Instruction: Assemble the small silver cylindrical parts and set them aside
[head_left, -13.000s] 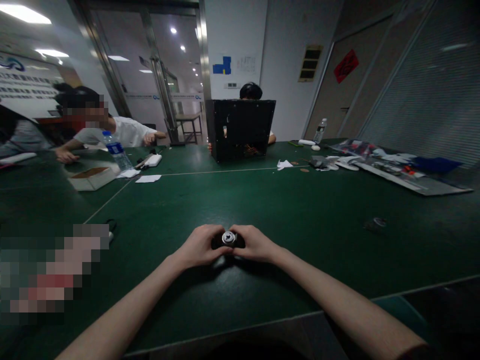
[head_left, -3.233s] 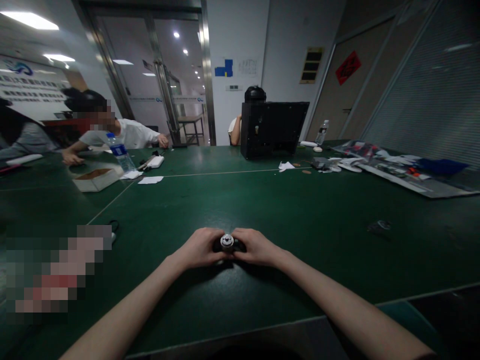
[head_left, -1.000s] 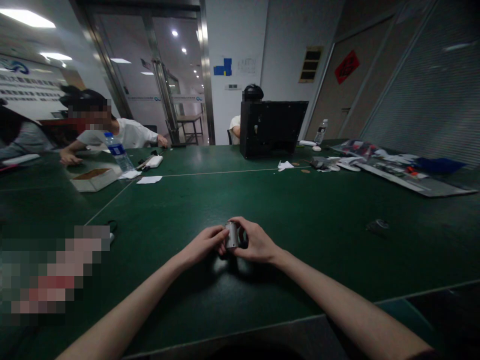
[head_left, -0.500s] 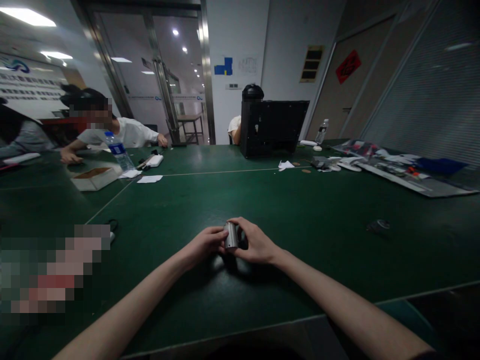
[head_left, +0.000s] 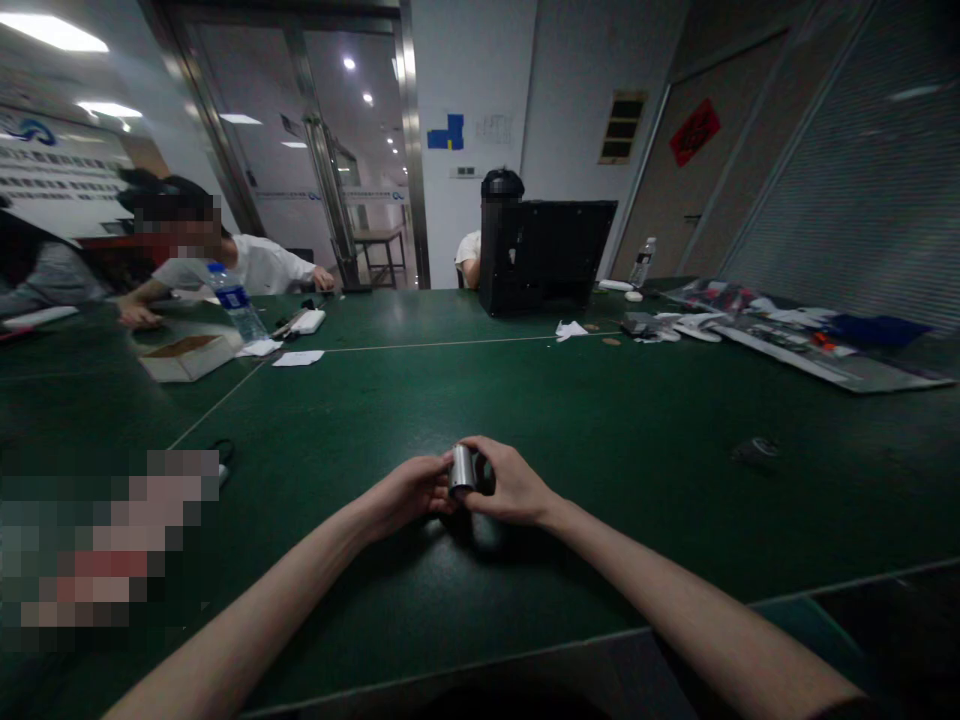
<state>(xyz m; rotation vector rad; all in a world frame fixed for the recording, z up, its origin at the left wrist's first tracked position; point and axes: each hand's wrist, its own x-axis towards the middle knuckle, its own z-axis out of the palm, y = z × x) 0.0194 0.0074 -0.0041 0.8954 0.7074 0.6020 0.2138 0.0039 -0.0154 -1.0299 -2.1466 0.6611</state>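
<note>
A small silver metal cylinder (head_left: 462,470) with a dark part behind it is held just above the green table (head_left: 525,400), near its front edge. My right hand (head_left: 511,487) is curled round the cylinder from the right, fingers over its top. My left hand (head_left: 409,491) is closed, its fingertips pinching the cylinder's left end. The dark part is mostly hidden by my right fingers.
A small dark object (head_left: 754,450) lies to the right. Far across stand a black box (head_left: 544,255), a cardboard box (head_left: 184,355), a water bottle (head_left: 234,300) and papers (head_left: 795,335). Other people sit at the far and left sides. A cable (head_left: 220,455) lies on the left.
The cylinder faced up between both hands 3 seconds ago; it now lies on its side, lifted slightly. Over the last second the hands barely moved.
</note>
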